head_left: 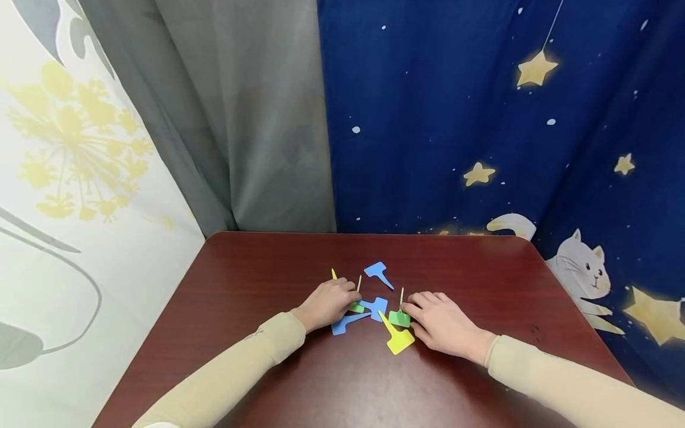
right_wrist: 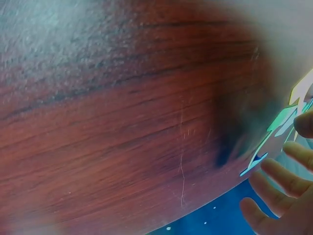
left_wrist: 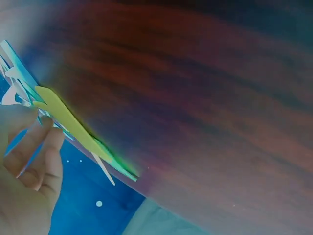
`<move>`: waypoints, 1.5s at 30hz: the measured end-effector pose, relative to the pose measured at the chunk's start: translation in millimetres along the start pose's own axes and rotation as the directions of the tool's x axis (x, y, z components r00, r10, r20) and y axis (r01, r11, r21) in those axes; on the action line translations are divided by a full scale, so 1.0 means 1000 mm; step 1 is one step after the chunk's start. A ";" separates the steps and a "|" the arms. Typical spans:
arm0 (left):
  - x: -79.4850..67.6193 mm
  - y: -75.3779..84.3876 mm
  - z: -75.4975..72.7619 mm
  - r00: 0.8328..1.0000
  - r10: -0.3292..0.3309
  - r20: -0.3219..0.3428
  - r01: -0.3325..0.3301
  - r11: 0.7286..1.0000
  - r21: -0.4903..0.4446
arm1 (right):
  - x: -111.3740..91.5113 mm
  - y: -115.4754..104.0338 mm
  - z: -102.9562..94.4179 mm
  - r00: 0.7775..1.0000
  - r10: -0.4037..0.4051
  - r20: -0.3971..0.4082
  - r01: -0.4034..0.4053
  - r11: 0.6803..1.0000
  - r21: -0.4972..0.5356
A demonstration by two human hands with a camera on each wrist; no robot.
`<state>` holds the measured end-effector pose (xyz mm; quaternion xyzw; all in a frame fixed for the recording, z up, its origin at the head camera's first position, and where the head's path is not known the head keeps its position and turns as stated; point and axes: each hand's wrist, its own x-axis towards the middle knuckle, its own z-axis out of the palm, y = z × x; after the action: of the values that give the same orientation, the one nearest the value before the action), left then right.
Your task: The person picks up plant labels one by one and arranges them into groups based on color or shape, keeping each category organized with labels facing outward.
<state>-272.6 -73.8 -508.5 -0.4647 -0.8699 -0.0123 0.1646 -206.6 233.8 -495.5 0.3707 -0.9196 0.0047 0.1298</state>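
Several T-shaped plastic plant labels lie loosely grouped on the table point(head_left: 342, 380). My left hand point(head_left: 332, 302) lies low over the left of the group, partly hiding a yellow label point(head_left: 334, 274) and a green label point(head_left: 355, 307). In the left wrist view its bent fingers come up close to a yellow label point(left_wrist: 66, 117). My right hand point(head_left: 441, 324) is at the other side, fingers spread, fingertips right by another green label point(head_left: 399, 318). Between the hands are blue labels point(head_left: 379, 309) point(head_left: 348, 323) and a yellow label point(head_left: 400, 341).
One more blue label point(head_left: 377, 270) lies farther back on the table. Behind the table hang a grey curtain point(head_left: 273, 119) and a blue curtain point(head_left: 417, 119) with stars. A patterned white wall point(head_left: 64, 267) stands to the left.
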 end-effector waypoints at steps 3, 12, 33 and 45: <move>0.001 0.000 -0.001 1.000 0.007 -0.013 -0.007 1.000 0.019 | 0.002 0.003 0.000 1.000 0.004 -0.001 -0.004 1.000 0.015; 0.002 -0.002 -0.012 0.993 0.044 -0.110 -0.046 0.999 -0.016 | -0.001 0.013 -0.004 0.996 0.077 -0.047 -0.073 0.994 0.075; -0.046 -0.025 -0.044 0.977 -0.068 -0.200 0.050 0.994 -0.093 | 0.023 0.031 0.007 0.998 -0.056 -0.017 0.057 0.998 0.033; -0.085 -0.034 -0.050 0.960 -0.131 -0.247 0.110 0.989 -0.098 | 0.049 0.036 0.017 0.998 -0.061 -0.015 0.061 0.998 -0.017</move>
<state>-243.0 -170.8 -482.4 -0.4120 -0.8672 -0.1177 0.2536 -269.0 224.9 -497.4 0.3976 -0.9068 -0.0040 0.1399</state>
